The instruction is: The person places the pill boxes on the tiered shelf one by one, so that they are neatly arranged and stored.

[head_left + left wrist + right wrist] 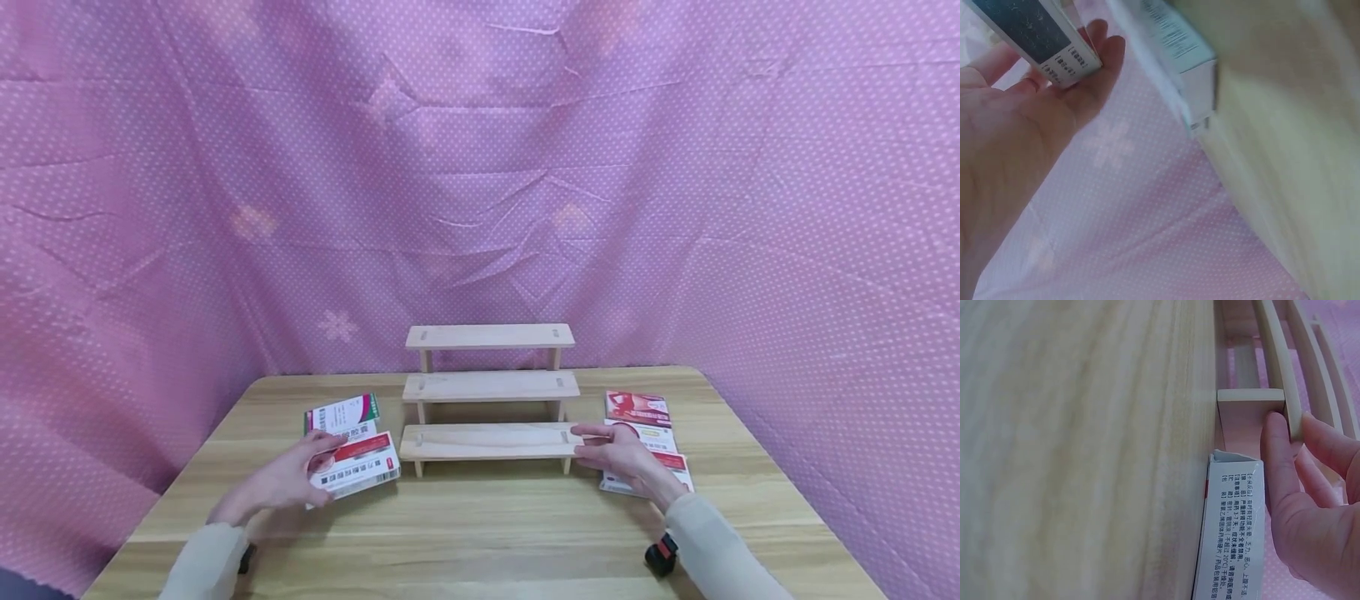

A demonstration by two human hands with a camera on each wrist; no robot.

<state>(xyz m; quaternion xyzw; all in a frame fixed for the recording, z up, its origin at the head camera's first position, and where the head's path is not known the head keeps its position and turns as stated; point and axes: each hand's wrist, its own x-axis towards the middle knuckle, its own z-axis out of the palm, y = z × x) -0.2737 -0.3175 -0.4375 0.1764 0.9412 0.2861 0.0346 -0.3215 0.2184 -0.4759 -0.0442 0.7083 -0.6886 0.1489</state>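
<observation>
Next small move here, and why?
Probably ease the left hand rightward, bringing its red-and-white box over the lowest shelf: the box is already gripped just left of that shelf, and the right hand pinches the shelf's right end.

Soft even light, faint shadows on the tabletop [480,533], left wrist view hazy, partly blurred

Can pass along front tabletop [480,533]; blocked further back by three-tier wooden stand [491,386], left medicine boxes [341,414], right medicine boxes [637,408].
</observation>
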